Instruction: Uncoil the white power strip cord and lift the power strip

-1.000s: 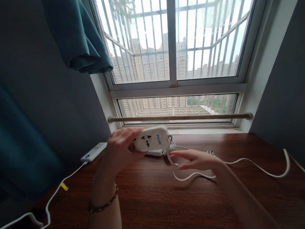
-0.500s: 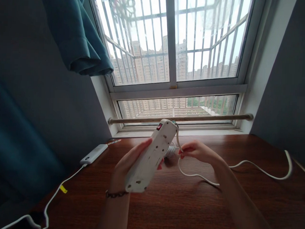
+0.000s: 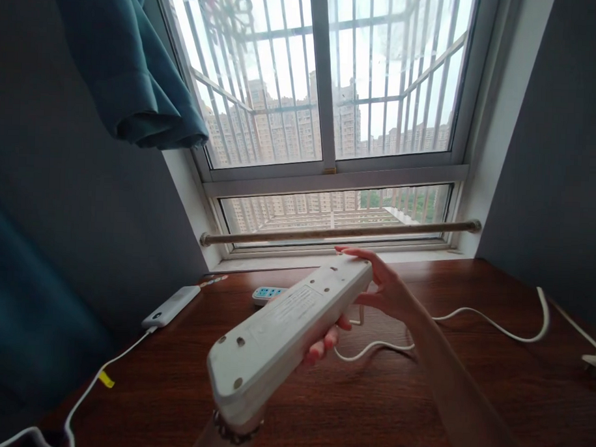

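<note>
A long white power strip (image 3: 287, 314) is held slantwise above the wooden table, its underside with screw holes and a label facing up. My left hand (image 3: 326, 345) is wrapped around it from below; the fingertips show at its right side, and most of the hand is hidden. At the far end, my right hand (image 3: 381, 282) grips the strip with fingers over the edge and thumb at the side. The white cord (image 3: 372, 347) lies on the table under my right wrist.
A white device with a blue face (image 3: 266, 294) lies behind the strip. On the left, a white power bank (image 3: 172, 307) has a cable attached. A plug (image 3: 595, 361) sits at the right edge. Ahead are a rail (image 3: 341, 233) and a window; a blue curtain (image 3: 146, 94) hangs left.
The power strip has turned and come nearer, its switch end now out of sight. My right hand has let go of the cord and taken hold of the strip's far end.
</note>
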Demonstrator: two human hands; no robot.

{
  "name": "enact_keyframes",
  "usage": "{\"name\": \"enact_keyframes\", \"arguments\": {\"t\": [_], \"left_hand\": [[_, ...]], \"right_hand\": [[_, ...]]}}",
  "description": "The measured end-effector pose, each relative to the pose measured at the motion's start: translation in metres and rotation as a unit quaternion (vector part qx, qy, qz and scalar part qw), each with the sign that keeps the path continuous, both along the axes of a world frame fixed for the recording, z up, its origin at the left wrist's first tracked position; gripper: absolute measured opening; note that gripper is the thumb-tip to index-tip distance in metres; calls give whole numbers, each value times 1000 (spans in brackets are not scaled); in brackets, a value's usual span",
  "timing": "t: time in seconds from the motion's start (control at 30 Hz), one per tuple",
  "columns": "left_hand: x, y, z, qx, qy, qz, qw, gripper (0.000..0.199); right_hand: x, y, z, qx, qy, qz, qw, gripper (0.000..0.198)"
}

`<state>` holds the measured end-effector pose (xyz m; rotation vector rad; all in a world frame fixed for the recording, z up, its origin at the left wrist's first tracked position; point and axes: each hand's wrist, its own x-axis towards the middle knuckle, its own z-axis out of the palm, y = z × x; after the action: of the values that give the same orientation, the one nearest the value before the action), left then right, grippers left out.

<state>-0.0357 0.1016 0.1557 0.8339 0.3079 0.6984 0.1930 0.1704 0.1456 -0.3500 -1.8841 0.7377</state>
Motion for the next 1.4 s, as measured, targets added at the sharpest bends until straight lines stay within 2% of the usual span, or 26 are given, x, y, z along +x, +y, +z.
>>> {"name": "enact_keyframes", "arguments": {"t": [0.03, 0.1, 0.17, 0.23, 0.3, 0.37, 0.43, 0.47, 0.53, 0.63, 0.7, 0.8, 0.9, 1.0, 1.1, 1.27, 1.33, 1.4], "left_hand": [[1, 0, 2, -9, 16, -27, 999, 40], [4, 3, 3, -10, 15, -13, 1000, 33], [7, 12, 1, 41, 24, 15, 999, 34], [9, 27, -3, 106, 81, 16, 991, 46], [9, 44, -6, 171, 138, 107, 970, 47], [11, 57, -8, 240, 160, 204, 936, 22], [12, 63, -9, 289, 101, 251, 918, 45], [13, 64, -10, 292, 62, 261, 918, 53], [14, 64, -11, 253, 5, 272, 928, 48], [9, 68, -14, 177, -11, 295, 939, 31], [2, 74, -16, 152, -15, 319, 935, 29], [-11, 80, -15, 144, -27, 398, 905, 28], [-26, 80, -10, 170, -14, 462, 870, 26], [-40, 74, -2, 226, -13, 491, 841, 26], [-50, 69, 4, 253, -24, 518, 816, 24], [-51, 68, 4, 229, -22, 504, 832, 24], [-48, 69, 3, 237, -10, 498, 834, 23], [-45, 71, 1, 244, 9, 490, 837, 24]], "right_hand": [[-1, 0, 0, -1, 19, -1, 1000, 53], [-5, 2, -2, -17, 44, -4, 999, 41], [-11, 4, -5, -66, 57, -17, 996, 39], [-17, 5, -7, -150, 88, -27, 984, 36], [-24, 5, -9, -261, 134, -5, 956, 37], [-29, 5, -11, -373, 164, 37, 912, 43], [-33, 6, -13, -456, 162, 65, 873, 47], [-34, 7, -14, -482, 154, 72, 860, 48], [-37, 8, -16, -510, 133, 79, 846, 47], [-38, 7, -18, -517, 95, 102, 844, 48], [-35, 6, -17, -504, 67, 149, 848, 56], [-26, 5, -15, -461, 24, 237, 855, 63], [-14, 8, -13, -426, -47, 261, 865, 55], [-4, 14, -13, -392, -84, 232, 886, 40], [5, 19, -14, -372, -24, 198, 906, 33], [18, 20, -9, -336, 21, 142, 931, 32], [23, 17, -4, -304, 24, 89, 948, 33], [28, 11, 2, -250, 28, 6, 968, 34]]}}
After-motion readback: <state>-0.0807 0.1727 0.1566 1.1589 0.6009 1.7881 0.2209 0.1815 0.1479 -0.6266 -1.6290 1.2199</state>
